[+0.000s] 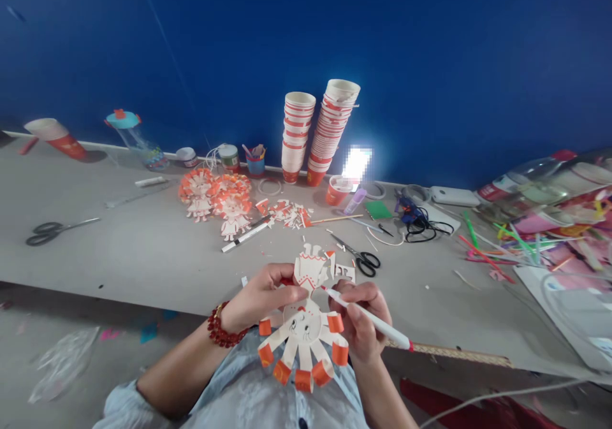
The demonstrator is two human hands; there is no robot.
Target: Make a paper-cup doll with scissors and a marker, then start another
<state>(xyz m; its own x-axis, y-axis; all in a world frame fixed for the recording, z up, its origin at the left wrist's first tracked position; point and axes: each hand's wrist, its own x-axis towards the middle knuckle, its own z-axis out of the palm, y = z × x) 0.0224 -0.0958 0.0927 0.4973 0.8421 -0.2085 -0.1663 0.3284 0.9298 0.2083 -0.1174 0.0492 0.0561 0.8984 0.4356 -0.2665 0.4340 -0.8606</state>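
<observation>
Lower centre of the frame: a paper doll [302, 330], long axis running up the picture, head lowest, pinched by the left hand's [270, 294] fingers. The right hand's [366, 341] fingers grip a white marker [385, 329], slanting up-left, tip close beside the doll's dress [310, 268], on its right.

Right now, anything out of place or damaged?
A crumpled plastic bag and bright scraps litter the floor. The taller cup stack has a ragged strip jutting near its top, unlike the neater stack beside it. Straws lie jumbled at right, paper scraps loose beyond the paper doll.
</observation>
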